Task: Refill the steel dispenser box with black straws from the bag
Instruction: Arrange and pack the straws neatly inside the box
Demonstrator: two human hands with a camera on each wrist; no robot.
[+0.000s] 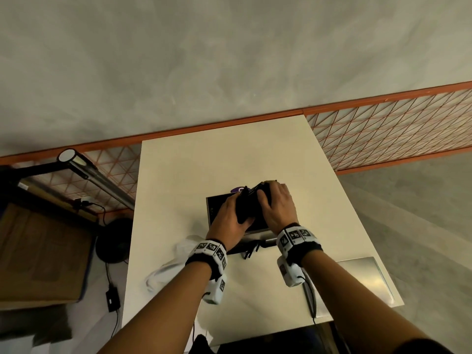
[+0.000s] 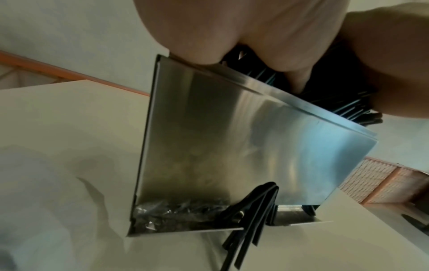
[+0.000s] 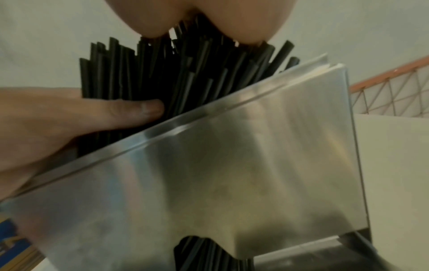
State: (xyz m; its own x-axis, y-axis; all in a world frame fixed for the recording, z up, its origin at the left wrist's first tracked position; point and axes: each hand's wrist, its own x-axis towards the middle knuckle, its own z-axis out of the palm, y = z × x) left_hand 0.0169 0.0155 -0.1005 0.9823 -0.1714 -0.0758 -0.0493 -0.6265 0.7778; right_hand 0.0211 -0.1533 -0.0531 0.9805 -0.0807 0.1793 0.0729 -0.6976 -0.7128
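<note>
black straws (image 1: 251, 200) bundle gripped by curled fingers of left hand (image 1: 231, 221) and right hand (image 1: 278, 208), above steel dispenser box (image 1: 217, 208)

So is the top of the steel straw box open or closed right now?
Open. The steel dispenser box has no lid on; the black straws stick up out of its top, gripped by the left hand and right hand.

Two hands (image 1: 251, 213), one steel dispenser box (image 2: 232, 146), one bundle of black straws (image 3: 181, 77)
</note>
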